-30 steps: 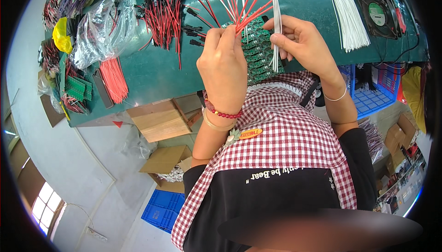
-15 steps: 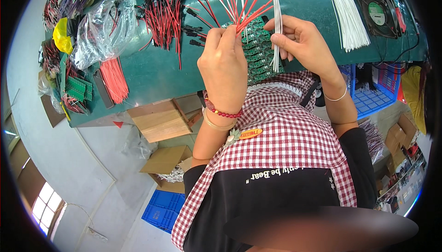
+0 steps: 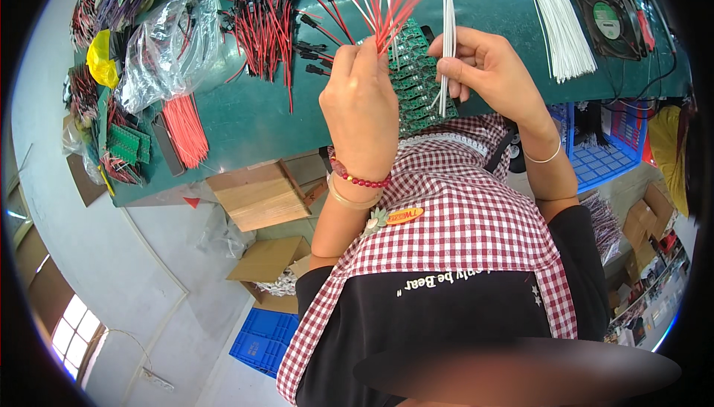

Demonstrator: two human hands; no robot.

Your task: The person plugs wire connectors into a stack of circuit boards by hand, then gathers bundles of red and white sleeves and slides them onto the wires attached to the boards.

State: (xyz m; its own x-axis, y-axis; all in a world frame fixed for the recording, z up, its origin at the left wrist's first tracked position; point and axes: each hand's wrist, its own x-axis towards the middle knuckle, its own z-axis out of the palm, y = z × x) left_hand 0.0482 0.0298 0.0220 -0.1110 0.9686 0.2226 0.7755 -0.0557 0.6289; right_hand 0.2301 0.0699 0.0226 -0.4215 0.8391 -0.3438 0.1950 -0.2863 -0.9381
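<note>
My left hand (image 3: pixel 360 102) is closed round the lower ends of a bunch of red wires (image 3: pixel 388 17). The wires fan out above the fingers, and those on the right look blurred. Several white wires rise beside them; whether these are held too I cannot tell. Between thumb and fingers, my right hand (image 3: pixel 483 69) pinches a slim bundle of white wires (image 3: pixel 448 24), upright. A row of green circuit boards (image 3: pixel 420 84) lies on the green table between the two hands, partly hidden by them.
Red-black connector leads (image 3: pixel 264 24) are piled left, near a clear plastic bag (image 3: pixel 175 43) and red wires (image 3: pixel 184 132). More white wires (image 3: pixel 564 35) and a black fan (image 3: pixel 610 20) lie right. Below the table's right side is a blue crate (image 3: pixel 606 154).
The red wires have swung slightly left and stand more upright, their tips now blurred. The white bundle in my right hand has straightened a little; both hands stay nearly in place.
</note>
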